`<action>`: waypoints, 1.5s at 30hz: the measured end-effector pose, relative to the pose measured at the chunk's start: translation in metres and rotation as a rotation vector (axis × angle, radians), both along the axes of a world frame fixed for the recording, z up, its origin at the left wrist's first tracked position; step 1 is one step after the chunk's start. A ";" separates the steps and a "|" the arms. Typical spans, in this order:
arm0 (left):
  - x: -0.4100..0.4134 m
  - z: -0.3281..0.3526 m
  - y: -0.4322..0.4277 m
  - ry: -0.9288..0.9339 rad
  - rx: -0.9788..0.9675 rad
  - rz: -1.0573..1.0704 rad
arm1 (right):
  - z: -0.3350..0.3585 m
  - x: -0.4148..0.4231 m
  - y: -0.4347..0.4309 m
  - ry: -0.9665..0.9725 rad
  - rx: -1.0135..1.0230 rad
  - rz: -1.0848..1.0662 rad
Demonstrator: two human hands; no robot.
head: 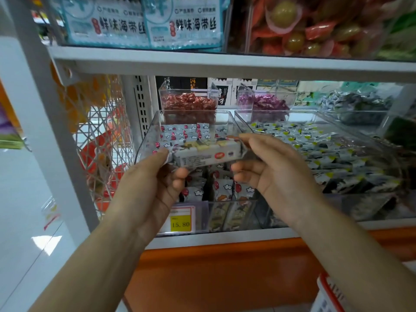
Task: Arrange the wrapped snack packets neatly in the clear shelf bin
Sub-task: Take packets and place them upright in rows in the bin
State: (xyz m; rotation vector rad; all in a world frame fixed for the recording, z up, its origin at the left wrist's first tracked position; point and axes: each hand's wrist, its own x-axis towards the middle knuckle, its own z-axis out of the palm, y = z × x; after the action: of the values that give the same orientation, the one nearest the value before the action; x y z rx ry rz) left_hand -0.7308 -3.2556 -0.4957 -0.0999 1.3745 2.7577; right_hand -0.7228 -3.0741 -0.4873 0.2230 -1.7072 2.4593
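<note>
Evidently light and crinkly, the snack packets sit as a short row pinched at its ends between left hand and right hand, over the clear bin's near half. Slick wrappers may slip, so end pressure seems wise.

Clear rectangular plastic shelf bin: transparent, glossy, smooth. White-grey film-wrapped snack packet over bin: shiny, crinkled ends. White painted metal shelf rail above bin: satin. Yellow paper price tag on bin front: matt.
</note>
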 end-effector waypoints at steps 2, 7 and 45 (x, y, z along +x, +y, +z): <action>0.000 0.001 -0.001 -0.013 0.009 0.010 | 0.000 0.000 0.001 0.051 0.051 0.005; 0.004 0.005 -0.001 0.066 -0.101 -0.029 | -0.002 -0.002 0.001 0.048 0.054 -0.092; 0.004 -0.004 -0.003 0.370 -0.355 -0.080 | -0.008 -0.002 0.000 0.187 0.224 -0.102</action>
State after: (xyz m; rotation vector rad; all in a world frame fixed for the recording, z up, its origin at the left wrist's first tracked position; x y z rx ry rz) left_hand -0.7267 -3.2588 -0.4996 0.4610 1.8950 2.5222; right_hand -0.7243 -3.0744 -0.4952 0.3675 -1.8593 2.1028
